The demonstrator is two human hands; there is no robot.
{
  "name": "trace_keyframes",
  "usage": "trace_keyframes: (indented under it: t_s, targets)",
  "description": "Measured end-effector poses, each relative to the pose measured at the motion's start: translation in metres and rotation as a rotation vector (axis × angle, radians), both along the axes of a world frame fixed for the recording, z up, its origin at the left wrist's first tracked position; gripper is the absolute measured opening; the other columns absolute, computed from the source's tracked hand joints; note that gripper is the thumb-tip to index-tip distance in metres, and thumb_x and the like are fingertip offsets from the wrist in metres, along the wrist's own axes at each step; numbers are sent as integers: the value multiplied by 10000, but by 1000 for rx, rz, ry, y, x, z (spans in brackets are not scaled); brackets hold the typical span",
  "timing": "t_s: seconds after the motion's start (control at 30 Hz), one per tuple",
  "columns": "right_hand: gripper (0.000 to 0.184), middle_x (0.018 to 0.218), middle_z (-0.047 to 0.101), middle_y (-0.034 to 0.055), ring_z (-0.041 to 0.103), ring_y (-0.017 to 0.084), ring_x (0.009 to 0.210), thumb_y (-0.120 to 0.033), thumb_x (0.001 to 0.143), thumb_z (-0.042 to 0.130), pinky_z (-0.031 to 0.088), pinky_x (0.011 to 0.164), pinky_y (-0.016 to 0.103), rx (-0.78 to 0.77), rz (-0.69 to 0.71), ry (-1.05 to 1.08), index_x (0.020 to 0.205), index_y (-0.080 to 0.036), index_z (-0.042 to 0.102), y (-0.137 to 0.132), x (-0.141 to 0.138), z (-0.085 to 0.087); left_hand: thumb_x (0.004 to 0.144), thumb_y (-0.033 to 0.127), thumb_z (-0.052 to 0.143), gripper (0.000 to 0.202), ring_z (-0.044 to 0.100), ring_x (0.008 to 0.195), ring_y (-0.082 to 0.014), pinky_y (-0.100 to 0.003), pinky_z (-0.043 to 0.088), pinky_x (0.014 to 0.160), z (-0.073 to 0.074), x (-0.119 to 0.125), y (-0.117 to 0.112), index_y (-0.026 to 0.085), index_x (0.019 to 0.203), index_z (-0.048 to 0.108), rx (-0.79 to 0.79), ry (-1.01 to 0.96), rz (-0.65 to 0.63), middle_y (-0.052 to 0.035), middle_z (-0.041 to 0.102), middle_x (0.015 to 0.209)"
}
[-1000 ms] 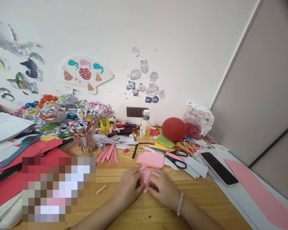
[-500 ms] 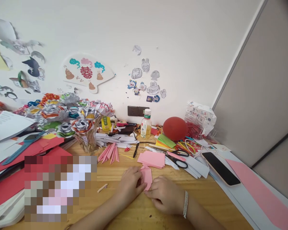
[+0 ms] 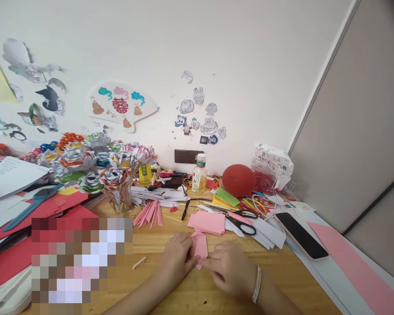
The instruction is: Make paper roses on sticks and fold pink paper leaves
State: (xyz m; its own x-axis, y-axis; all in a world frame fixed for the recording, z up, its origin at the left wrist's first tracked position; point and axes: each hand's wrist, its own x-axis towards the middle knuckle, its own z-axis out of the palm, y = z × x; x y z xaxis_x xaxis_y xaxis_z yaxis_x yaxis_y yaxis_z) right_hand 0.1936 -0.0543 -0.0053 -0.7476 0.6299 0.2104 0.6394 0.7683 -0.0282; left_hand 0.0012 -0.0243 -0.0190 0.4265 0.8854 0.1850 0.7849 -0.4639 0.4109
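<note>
A small folded pink paper piece lies on the wooden desk between my hands. My left hand presses its left edge with curled fingers. My right hand, a bracelet on the wrist, pinches its lower right corner. Just behind lies a stack of pink paper rectangles. Several finished folded pink strips fan out to the left of that stack.
Black-handled scissors and a black phone lie to the right. A jar of paper flowers, a small bottle and a red balloon stand at the back. Red sheets cover the left; a pink strip lies far right.
My right hand has slid down and to the right along the pink piece. The view has tilted slightly, and the left hand stays on the paper.
</note>
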Motion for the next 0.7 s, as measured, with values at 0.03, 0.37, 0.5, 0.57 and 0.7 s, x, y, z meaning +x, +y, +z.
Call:
trace_keyframes:
  t_s: [0.03,0.37,0.5,0.57,0.7]
  targets:
    - [308,765,688,31,524,173,620,-169,762,489,292,569,284,-25,33,-3,1030,-203,637,-1,-2,-2,736,276,661,171,515,809,-209,-299,357,702,0,0,0,180,685,528,7,5,9,-21,585,816]
    - [266,777,626,33,518,181,733,-139,719,552,345,631,285,-80,60,55,916,-232,703,1,-4,-5,837,285,578,177,594,929,-238,-373,485,795,-9,-28,23,195,985,614,193,-94,-48,-78,650,989]
    - [191,850,634,27,538,165,779,-128,706,598,387,681,274,-138,62,183,824,-216,719,8,4,-5,934,209,399,280,544,1145,-212,-377,466,953,-12,-39,36,241,1091,629,347,-101,-383,-78,616,1213]
    - [109,848,644,21,546,164,792,-148,716,624,396,706,275,-148,34,198,763,-201,706,12,8,-6,939,185,384,291,523,1182,-208,-377,455,981,-9,-40,36,227,1073,639,378,-47,-461,-75,612,1231]
    - [140,853,646,13,550,178,823,-282,695,726,393,738,290,-154,-26,141,782,-192,663,17,13,-3,950,186,369,287,603,1043,-179,-350,458,974,0,-38,28,207,1019,647,420,17,-538,-66,684,1065]
